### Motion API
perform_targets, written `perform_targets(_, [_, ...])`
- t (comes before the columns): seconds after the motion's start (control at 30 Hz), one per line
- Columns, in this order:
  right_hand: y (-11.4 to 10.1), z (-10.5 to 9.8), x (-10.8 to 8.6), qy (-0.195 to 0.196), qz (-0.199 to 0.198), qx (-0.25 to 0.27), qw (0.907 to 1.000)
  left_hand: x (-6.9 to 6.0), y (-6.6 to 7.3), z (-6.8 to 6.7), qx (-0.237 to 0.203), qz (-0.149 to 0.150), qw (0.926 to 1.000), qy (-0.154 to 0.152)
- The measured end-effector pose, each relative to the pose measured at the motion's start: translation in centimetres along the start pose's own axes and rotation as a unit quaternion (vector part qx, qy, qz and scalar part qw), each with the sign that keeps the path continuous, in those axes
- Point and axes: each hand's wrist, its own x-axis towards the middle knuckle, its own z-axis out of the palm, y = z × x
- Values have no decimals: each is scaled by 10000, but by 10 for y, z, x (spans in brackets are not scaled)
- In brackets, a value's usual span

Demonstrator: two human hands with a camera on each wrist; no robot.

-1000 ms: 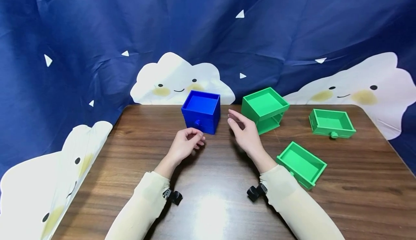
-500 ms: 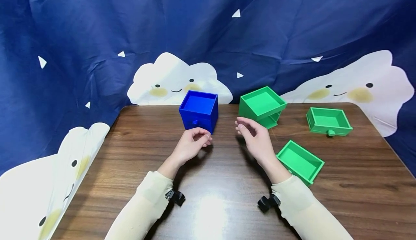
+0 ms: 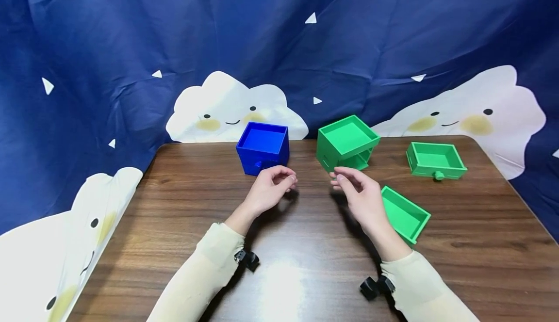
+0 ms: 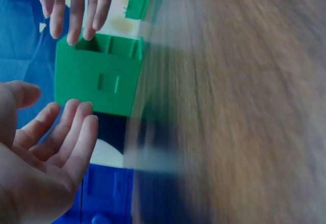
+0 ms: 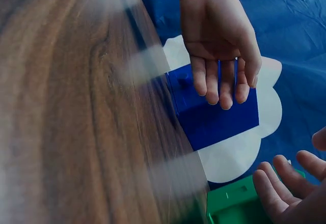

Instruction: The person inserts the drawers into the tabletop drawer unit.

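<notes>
In the head view the left hand [image 3: 269, 189] hovers over the table just in front of the blue box [image 3: 262, 148], fingers loosely bent and holding nothing. The right hand [image 3: 363, 199] is held in front of the green cabinet [image 3: 348, 140], whose front side is open; its relaxed fingers are empty too. A green drawer [image 3: 403, 215] lies beside the right hand, partly hidden by the hand and forearm. In the left wrist view, the green cabinet [image 4: 97, 76] shows its side beyond the left hand [image 4: 46, 158]. The right wrist view shows the blue box [image 5: 219, 119] behind the left hand's fingers.
A second green drawer [image 3: 438, 162] with a round knob stands at the back right of the wooden table [image 3: 183, 205]. Behind the table's far edge hangs a blue cloth [image 3: 262, 31] with white clouds and triangles.
The left hand has moved right, away from the blue box's front. The right hand has moved right and toward the near edge. The whole head view has shifted slightly.
</notes>
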Motion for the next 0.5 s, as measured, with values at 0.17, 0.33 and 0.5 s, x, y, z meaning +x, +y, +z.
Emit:
perform_targets(0.17, [0,-10,-6,7,-25,-47,10000,8,4,7,9,49,10000,31])
perform_targets(0.33, [-2,-20,-14,28,-71,-119,9999,16,5,13,1,28,10000,81])
perform_targets(0.5, [-3,-26,-24,81,-52,-279,9996,21,5,20,-81,-35,9999,119])
